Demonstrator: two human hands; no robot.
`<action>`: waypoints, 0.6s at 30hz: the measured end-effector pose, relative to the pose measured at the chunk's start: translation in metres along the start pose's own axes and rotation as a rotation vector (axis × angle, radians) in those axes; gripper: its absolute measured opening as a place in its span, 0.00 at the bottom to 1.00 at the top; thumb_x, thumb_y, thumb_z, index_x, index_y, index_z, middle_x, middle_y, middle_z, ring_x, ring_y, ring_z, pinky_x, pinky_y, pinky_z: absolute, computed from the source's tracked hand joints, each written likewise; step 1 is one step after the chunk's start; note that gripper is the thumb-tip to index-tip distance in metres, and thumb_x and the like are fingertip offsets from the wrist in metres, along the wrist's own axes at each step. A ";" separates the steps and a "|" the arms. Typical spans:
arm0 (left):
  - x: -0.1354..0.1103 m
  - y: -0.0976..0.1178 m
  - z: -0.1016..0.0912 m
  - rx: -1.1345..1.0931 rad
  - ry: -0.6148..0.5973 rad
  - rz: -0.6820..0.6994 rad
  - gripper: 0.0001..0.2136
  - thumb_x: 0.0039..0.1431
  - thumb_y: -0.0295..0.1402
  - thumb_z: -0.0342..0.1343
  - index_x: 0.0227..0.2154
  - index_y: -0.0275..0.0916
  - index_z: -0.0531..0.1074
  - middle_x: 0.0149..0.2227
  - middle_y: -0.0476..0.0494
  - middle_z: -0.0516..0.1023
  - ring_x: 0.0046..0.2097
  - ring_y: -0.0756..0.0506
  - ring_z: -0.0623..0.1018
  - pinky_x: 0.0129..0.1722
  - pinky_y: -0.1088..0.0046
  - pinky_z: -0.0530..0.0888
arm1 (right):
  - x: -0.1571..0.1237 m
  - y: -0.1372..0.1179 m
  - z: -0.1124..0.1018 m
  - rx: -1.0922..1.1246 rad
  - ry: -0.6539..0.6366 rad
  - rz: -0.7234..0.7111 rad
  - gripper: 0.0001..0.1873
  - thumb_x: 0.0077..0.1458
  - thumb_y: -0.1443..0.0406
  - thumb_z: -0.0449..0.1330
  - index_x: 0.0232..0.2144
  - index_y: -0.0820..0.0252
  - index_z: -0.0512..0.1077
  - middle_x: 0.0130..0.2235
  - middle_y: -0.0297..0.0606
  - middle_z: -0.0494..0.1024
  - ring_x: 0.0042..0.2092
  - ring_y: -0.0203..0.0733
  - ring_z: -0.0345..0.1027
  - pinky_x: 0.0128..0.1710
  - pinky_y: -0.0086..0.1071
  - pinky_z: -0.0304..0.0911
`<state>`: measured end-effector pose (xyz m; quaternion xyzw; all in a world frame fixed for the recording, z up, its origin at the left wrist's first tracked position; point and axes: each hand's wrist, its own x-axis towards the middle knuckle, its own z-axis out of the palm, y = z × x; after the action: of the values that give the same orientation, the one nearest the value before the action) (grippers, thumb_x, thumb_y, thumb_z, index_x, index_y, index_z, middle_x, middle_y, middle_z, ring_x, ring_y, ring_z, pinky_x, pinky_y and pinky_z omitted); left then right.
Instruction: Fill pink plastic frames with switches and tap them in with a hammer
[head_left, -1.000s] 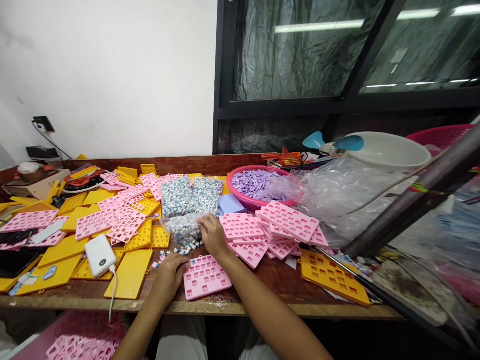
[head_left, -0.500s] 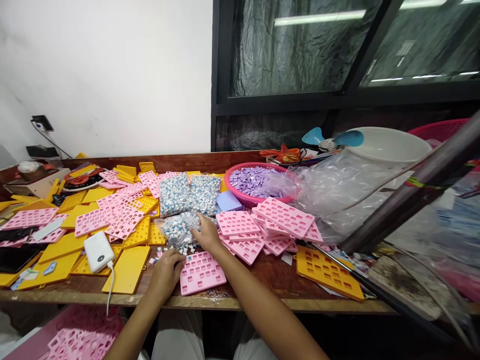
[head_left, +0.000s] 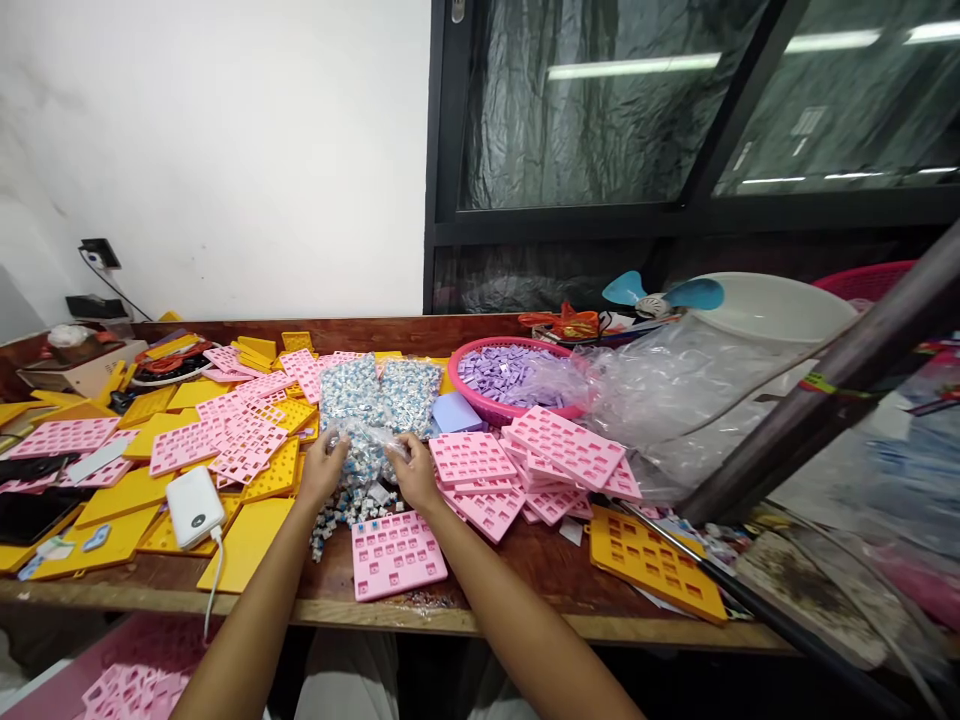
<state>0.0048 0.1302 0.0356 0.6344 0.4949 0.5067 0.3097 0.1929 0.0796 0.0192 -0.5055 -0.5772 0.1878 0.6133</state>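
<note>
A clear plastic bag of small blue-and-white pieces is held between my two hands behind the pink board. My left hand grips its left side, and my right hand pinches its right side. Loose blue-and-white pieces lie spilled on the table below the bag's near side. Nearest me lies a pink board with rows of square holes; a few blue pieces sit in its top left holes. Two more filled bags, a left one and a right one, rest behind.
Pink hole boards are stacked to the right, near a yellow board. A pink basket holds purple pieces. On the left are yellow boards and a white power bank with a cable. A dark pole slants across the right.
My left hand has moved from beside the pink board up to the bag. Both hands now hold the bag, and many more loose pieces lie on the table.
</note>
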 end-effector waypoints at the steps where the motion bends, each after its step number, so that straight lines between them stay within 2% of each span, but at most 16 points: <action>1: 0.001 -0.002 0.005 -0.018 0.012 0.007 0.27 0.58 0.52 0.58 0.50 0.34 0.75 0.50 0.36 0.80 0.52 0.37 0.78 0.54 0.59 0.72 | 0.001 0.000 0.000 0.003 -0.015 -0.009 0.13 0.61 0.54 0.53 0.37 0.57 0.66 0.34 0.34 0.73 0.37 0.41 0.68 0.39 0.31 0.67; 3: 0.001 -0.007 0.011 -0.081 0.036 0.027 0.26 0.60 0.51 0.57 0.53 0.35 0.74 0.54 0.36 0.78 0.55 0.37 0.76 0.57 0.59 0.71 | 0.002 -0.001 -0.001 -0.007 -0.050 -0.024 0.12 0.60 0.56 0.54 0.40 0.58 0.68 0.37 0.36 0.75 0.40 0.42 0.70 0.42 0.33 0.68; 5: 0.001 -0.013 0.014 -0.156 0.074 0.062 0.25 0.62 0.50 0.56 0.53 0.35 0.74 0.55 0.36 0.78 0.57 0.37 0.76 0.58 0.60 0.70 | 0.001 -0.003 -0.004 -0.031 -0.076 -0.030 0.16 0.58 0.57 0.58 0.46 0.59 0.68 0.44 0.41 0.75 0.46 0.46 0.71 0.49 0.37 0.67; 8: 0.002 -0.019 0.012 -0.227 0.107 0.110 0.24 0.64 0.49 0.54 0.52 0.36 0.74 0.54 0.36 0.79 0.56 0.39 0.76 0.58 0.61 0.71 | -0.003 -0.015 -0.010 -0.150 -0.041 -0.091 0.31 0.53 0.61 0.63 0.58 0.61 0.63 0.58 0.50 0.68 0.59 0.52 0.62 0.60 0.45 0.59; 10: 0.003 -0.019 0.008 -0.252 0.090 0.122 0.24 0.63 0.48 0.55 0.54 0.36 0.73 0.54 0.36 0.79 0.55 0.39 0.77 0.57 0.61 0.71 | -0.006 -0.028 -0.014 -0.328 -0.007 -0.172 0.30 0.55 0.62 0.63 0.59 0.62 0.63 0.61 0.53 0.64 0.63 0.54 0.57 0.63 0.47 0.56; 11: 0.003 -0.019 0.007 -0.245 0.075 0.121 0.24 0.62 0.48 0.56 0.54 0.37 0.72 0.53 0.36 0.79 0.54 0.39 0.77 0.56 0.62 0.72 | -0.008 -0.034 -0.016 -0.448 -0.038 -0.201 0.25 0.57 0.62 0.61 0.56 0.61 0.66 0.59 0.52 0.67 0.62 0.55 0.58 0.62 0.47 0.56; 13: 0.001 -0.017 0.004 -0.177 0.044 0.105 0.24 0.60 0.47 0.59 0.54 0.37 0.72 0.51 0.36 0.79 0.52 0.39 0.78 0.54 0.62 0.72 | -0.012 -0.045 -0.019 -0.667 -0.197 -0.200 0.11 0.62 0.62 0.58 0.46 0.58 0.73 0.50 0.48 0.74 0.54 0.53 0.66 0.57 0.45 0.60; 15: -0.001 -0.015 0.003 -0.055 0.021 0.093 0.22 0.59 0.46 0.59 0.51 0.37 0.73 0.48 0.38 0.80 0.50 0.39 0.78 0.52 0.62 0.73 | -0.016 -0.051 -0.020 -0.804 -0.372 -0.155 0.07 0.63 0.60 0.59 0.37 0.56 0.75 0.40 0.43 0.78 0.45 0.50 0.71 0.49 0.41 0.63; 18: -0.005 -0.013 0.004 0.060 0.001 0.097 0.16 0.61 0.45 0.55 0.45 0.39 0.74 0.40 0.42 0.81 0.43 0.40 0.79 0.46 0.63 0.73 | -0.020 -0.050 -0.018 -0.872 -0.467 -0.105 0.06 0.56 0.62 0.65 0.30 0.58 0.76 0.34 0.43 0.79 0.38 0.49 0.73 0.41 0.38 0.64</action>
<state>0.0041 0.1301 0.0213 0.6664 0.4786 0.5064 0.2654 0.1866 0.0353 0.0539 -0.6295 -0.7487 0.0058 0.2076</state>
